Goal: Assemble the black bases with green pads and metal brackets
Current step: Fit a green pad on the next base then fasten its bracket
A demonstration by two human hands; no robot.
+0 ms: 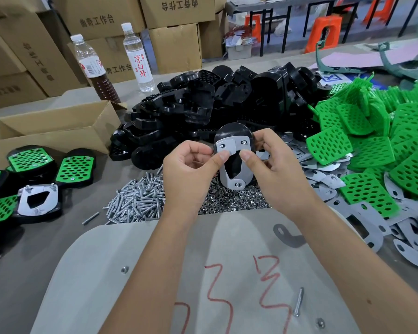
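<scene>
Head view: black base [234, 133] with metal bracket [237, 169] pressed against it, held upright above the nut pile [232, 201]; left hand [191, 169] and right hand [273, 169] both pinch it. Bolts [138, 201] lie left of the nuts, green pads [372, 145] right.

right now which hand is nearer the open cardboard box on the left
Left. The left hand is on the box's side of the black base with metal bracket that both hands hold; the open cardboard box lies farther left. The right hand is beyond the base.
</scene>
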